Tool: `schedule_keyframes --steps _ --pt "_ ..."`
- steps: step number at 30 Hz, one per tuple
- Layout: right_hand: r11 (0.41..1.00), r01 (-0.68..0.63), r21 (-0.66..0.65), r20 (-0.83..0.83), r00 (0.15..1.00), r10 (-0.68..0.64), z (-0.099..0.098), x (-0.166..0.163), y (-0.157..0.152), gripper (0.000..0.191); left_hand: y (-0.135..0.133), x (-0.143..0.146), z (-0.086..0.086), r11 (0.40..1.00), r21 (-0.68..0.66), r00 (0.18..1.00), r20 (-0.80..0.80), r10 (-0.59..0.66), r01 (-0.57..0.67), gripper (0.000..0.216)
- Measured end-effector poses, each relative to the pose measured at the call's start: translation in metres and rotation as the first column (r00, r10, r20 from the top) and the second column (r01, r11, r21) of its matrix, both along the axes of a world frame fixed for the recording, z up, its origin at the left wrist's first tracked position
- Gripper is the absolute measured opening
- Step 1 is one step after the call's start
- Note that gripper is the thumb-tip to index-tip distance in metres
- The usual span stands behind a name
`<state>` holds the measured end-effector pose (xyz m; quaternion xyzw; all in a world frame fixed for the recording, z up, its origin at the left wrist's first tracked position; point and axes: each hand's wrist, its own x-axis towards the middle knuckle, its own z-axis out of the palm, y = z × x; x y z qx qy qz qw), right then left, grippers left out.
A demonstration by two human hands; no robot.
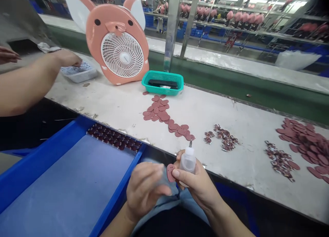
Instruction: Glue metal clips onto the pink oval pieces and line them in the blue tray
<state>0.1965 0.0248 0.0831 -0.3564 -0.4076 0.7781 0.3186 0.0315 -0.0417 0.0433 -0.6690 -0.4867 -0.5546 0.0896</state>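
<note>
My right hand (199, 184) is closed around a small white squeeze bottle (188, 160) with its nozzle pointing up, and its thumb and fingertip also pinch a small dark-pink oval piece (170, 172). My left hand (144, 190) is curled beside it at the oval piece; I cannot see what its fingers hold. Both hands hover over my lap at the front edge of the white worktable (123, 107). A heap of the same pink ovals (164, 115) lies on the table just beyond.
A blue tray (38, 161) at my left holds a row of dark finished pieces (114, 138). Small decorated bits (223, 137) and more ovals (305, 141) lie to the right. A pink animal-shaped fan (117, 41), a teal basket (162, 83) and another person's arm (33, 79) reaching into a white tray (78, 72) are behind.
</note>
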Motion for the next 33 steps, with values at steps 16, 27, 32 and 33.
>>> schedule_keyframes --steps 16,27,32,33 --pt "0.994 0.108 0.020 0.030 0.994 -0.108 0.002 -0.006 -0.002 0.042 0.004 0.029 -0.002 0.930 -0.215 0.737 0.672 -0.080 0.297 0.021" --pt "0.985 0.132 -0.111 -0.032 0.990 -0.136 -0.002 -0.010 -0.004 0.044 0.000 0.015 0.019 0.861 -0.310 0.726 0.681 -0.095 0.403 0.037" --pt "0.971 0.078 -0.228 -0.113 0.988 -0.106 -0.007 -0.020 -0.011 0.049 0.003 0.025 -0.001 0.883 -0.147 0.457 0.886 -0.083 0.447 0.032" --pt "0.977 0.072 -0.200 -0.088 0.992 -0.091 -0.007 -0.018 -0.009 0.050 0.003 0.025 -0.003 0.884 -0.137 0.418 0.906 -0.072 0.448 0.031"
